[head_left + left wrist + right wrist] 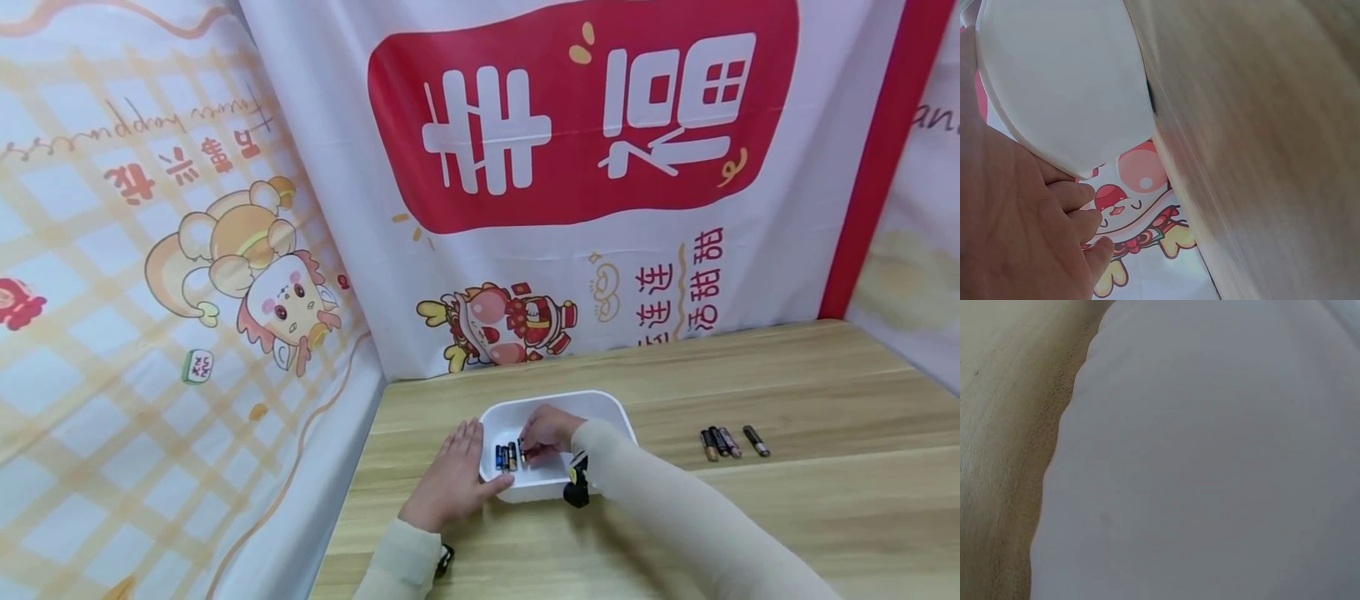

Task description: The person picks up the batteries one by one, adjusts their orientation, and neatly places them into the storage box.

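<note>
A white plastic tub point(600, 407) stands on the wooden table. My left hand point(452, 475) rests along its left end, with straight fingers at the rim and the thumb by the front corner. In the left wrist view, the fingers point(1082, 222) lie against the tub's outer wall point(1066, 81). Inside the tub, my right hand point(551, 429) pinches a small battery point(523, 455), partly hidden by the fingers. Just left of it, several batteries point(506, 457) lie side by side on the tub's floor. The right wrist view is filled by the tub's white wall point(1197, 456).
To the right of the tub, several more batteries point(720, 442) lie close together on the table point(810, 517), with a single battery point(756, 440) a little apart from them. Printed cloth point(585, 192) hangs behind the table, and another patterned cloth point(150, 350) hangs on the left.
</note>
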The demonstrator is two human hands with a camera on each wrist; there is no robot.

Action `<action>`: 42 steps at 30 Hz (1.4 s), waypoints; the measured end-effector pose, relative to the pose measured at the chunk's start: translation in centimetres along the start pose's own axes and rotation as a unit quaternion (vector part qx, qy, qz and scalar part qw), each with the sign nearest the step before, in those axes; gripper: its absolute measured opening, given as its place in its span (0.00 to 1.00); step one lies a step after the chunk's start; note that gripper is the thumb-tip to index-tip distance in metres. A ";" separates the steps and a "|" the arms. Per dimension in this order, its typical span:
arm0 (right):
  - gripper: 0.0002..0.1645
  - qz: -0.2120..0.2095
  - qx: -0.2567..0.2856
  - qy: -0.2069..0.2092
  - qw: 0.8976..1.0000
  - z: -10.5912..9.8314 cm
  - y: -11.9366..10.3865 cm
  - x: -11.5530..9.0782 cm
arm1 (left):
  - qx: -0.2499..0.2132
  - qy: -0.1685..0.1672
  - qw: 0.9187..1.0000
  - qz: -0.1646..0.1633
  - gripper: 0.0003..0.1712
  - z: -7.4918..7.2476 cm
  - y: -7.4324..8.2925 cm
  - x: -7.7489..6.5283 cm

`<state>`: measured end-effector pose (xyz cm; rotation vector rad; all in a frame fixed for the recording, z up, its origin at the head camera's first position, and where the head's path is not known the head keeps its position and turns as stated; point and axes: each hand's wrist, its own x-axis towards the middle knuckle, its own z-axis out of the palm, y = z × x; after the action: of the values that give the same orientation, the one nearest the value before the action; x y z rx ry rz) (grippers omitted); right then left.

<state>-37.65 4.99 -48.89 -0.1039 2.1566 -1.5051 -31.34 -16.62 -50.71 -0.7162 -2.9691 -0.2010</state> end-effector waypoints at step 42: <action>0.02 0.033 -0.101 0.055 0.993 1.3 -0.1 1.6 | -0.015 -0.007 1.000 -0.012 0.61 -0.2 0.2 0.0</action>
<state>-38.51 3.34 -49.72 -0.0192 2.3723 -1.2787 -31.21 -16.48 -50.55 -0.6891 -2.9949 -0.2423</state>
